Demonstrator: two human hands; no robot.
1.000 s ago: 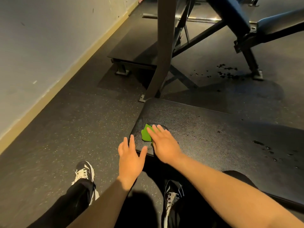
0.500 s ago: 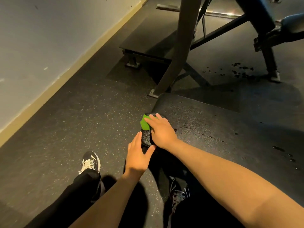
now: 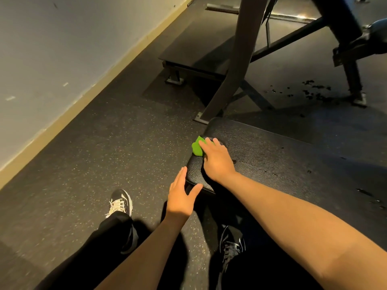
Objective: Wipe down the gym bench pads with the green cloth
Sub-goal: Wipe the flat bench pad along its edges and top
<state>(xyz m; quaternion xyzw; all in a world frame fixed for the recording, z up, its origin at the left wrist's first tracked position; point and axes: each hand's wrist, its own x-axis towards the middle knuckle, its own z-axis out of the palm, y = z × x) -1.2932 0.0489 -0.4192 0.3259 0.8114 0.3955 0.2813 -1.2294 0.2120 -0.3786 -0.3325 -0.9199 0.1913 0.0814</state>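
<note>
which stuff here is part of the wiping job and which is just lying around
Job: green cloth; right hand pressing it; bench pad; left hand beside the pad's end.
Lying about: low platform; blue bench; dark spots on the floor.

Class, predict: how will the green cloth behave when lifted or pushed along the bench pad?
Probably floppy: the cloth lies crumpled under the right hand. Likely light: it looks thin and mostly hides under that hand. It should slide easily, since the pad looks smooth and slightly shiny.

Right hand (image 3: pixel 217 161) flat on green cloth (image 3: pixel 197 149), bench pad (image 3: pixel 272 155) edge.
</note>
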